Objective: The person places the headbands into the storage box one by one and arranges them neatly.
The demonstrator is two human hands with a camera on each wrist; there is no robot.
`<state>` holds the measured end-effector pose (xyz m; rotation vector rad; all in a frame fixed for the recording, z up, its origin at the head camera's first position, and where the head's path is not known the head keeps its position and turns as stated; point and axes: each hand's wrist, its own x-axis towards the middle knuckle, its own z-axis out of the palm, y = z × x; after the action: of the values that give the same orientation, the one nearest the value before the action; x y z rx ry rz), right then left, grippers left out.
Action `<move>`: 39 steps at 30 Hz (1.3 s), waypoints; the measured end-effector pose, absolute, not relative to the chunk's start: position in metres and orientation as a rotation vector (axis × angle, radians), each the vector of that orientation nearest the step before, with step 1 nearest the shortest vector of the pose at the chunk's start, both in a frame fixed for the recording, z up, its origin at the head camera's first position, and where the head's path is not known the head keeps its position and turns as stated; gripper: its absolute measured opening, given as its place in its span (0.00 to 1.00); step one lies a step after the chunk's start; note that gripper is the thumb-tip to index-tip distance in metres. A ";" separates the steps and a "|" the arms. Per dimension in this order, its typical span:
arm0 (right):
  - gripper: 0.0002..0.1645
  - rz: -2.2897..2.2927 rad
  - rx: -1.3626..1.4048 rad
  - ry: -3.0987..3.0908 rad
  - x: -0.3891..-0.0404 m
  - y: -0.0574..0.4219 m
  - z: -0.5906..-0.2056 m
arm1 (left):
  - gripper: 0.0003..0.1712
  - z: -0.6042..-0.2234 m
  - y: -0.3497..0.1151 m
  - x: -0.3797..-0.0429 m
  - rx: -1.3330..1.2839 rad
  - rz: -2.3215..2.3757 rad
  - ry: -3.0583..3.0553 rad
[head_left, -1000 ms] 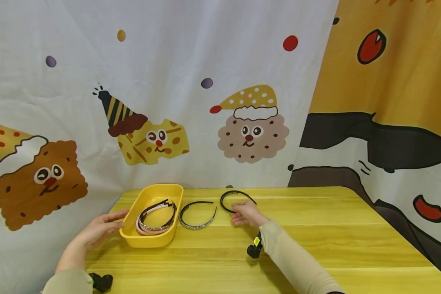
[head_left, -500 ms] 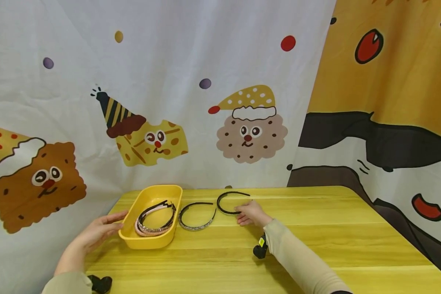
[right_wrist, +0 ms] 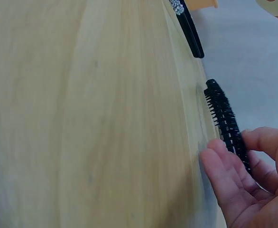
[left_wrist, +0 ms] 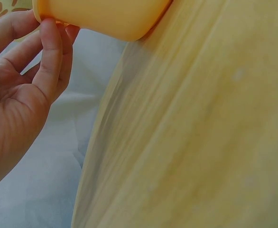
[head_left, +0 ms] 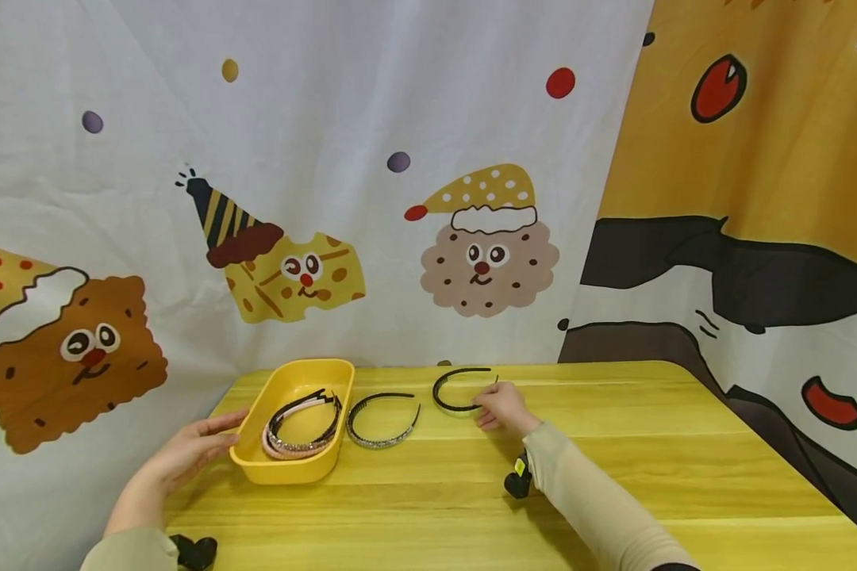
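In the head view my right hand (head_left: 505,408) pinches a black headband (head_left: 451,407) by its near side, its curve toward the left. The right wrist view shows comb teeth along the headband (right_wrist: 224,121), between thumb and fingers. My left hand (head_left: 193,452) touches the left rim of a yellow plastic tray (head_left: 293,473) with its fingertips; the left wrist view shows them at the tray's rim (left_wrist: 96,19). Inside the tray lie several headbands (head_left: 296,448), black, pink and glittery. Between tray and right hand, a black headband with silver glitter (head_left: 382,442) lies on the table.
The yellow wood-grain table (head_left: 400,515) reaches back to a hanging cloth (head_left: 371,333) printed with cartoon snacks. Black camera mounts hang at both wrists. The glittery headband's end (right_wrist: 193,42) shows beyond the held one in the right wrist view.
My right hand has moved to the right, and its grip on the black headband has shifted along the near side. The headband went slightly left, then right. My left hand stays at the tray.
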<state>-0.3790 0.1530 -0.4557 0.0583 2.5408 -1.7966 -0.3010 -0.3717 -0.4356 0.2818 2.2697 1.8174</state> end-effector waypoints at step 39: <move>0.11 -1.841 -0.231 2.480 -0.388 0.164 -0.419 | 0.38 -0.436 -0.371 -0.300 0.283 1.809 2.274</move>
<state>-0.3881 0.1640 -0.4189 -0.2310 2.4804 -1.8408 -0.2996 -0.3714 -0.4363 0.2834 2.2738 1.8088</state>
